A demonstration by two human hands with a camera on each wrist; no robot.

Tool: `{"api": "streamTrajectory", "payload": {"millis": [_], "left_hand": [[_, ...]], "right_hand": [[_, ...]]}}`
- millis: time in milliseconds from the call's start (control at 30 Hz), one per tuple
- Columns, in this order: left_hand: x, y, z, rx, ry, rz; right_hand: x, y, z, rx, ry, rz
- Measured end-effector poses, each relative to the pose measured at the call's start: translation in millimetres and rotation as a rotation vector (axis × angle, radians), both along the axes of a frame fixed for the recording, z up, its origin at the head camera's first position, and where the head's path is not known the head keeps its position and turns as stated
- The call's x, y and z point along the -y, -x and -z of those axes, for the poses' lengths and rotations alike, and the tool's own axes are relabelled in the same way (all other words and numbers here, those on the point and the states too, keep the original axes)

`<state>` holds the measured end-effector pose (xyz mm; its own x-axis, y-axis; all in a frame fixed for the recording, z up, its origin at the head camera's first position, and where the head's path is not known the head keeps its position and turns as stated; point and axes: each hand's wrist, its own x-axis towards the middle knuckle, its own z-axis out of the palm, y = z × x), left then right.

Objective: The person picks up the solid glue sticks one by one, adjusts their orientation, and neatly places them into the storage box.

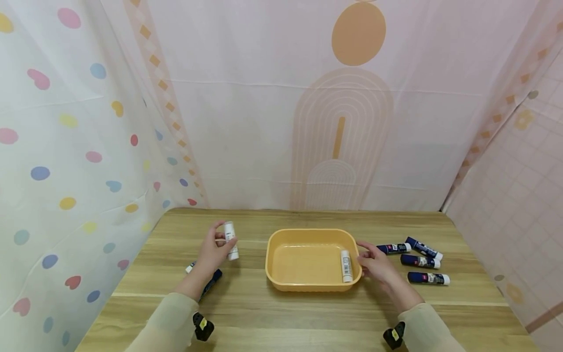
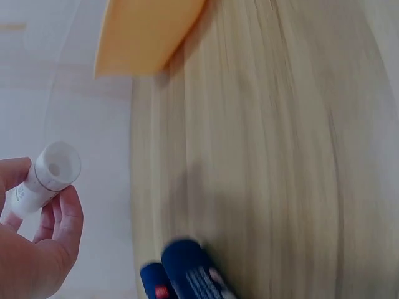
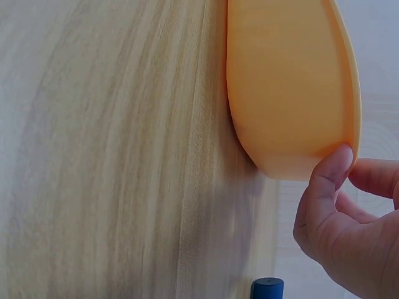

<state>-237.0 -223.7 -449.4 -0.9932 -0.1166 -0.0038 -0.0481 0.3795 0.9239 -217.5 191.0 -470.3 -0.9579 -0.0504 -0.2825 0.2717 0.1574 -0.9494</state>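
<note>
In the head view my left hand (image 1: 215, 252) is raised over the left side of the table, pinching a white glue stick (image 1: 230, 240) between thumb and fingers. The left wrist view shows the round hollow end of this glue stick (image 2: 57, 165). My right hand (image 1: 376, 264) grips the right end of a yellow plastic basin (image 1: 303, 287), thumb and fingers at its rim in the right wrist view. Inside the basin, against its right side, lies another white glue stick (image 1: 346, 266).
Several navy glue sticks (image 1: 422, 261) with white ends lie to the right of the basin. Under my left forearm are navy glue sticks (image 1: 213, 283), partly hidden. A patterned curtain (image 1: 246, 146) hangs behind the wooden table (image 1: 286, 322).
</note>
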Motion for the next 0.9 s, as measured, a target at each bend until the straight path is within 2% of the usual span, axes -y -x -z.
{"api": "streamTrajectory", "payload": {"millis": [333, 533, 800, 900], "left_hand": [[-45, 2.4, -4.6, -0.018, -0.007, 0.045], [-70, 4.8, -3.1, -0.017, 0.004, 0.068], [-101, 3.8, 2.3, -0.012, -0.103, 0.098], [-111, 1.5, 2.7, -0.007, -0.098, 0.115]], "right_hand": [[0, 0.5, 1.3, -0.003, 0.002, 0.002], [0, 0.7, 1.4, -0.002, -0.015, 0.001], [1, 0.1, 0.8, -0.005, -0.001, 0.001], [1, 0.0, 0.5, -0.003, 0.007, 0.002]]}}
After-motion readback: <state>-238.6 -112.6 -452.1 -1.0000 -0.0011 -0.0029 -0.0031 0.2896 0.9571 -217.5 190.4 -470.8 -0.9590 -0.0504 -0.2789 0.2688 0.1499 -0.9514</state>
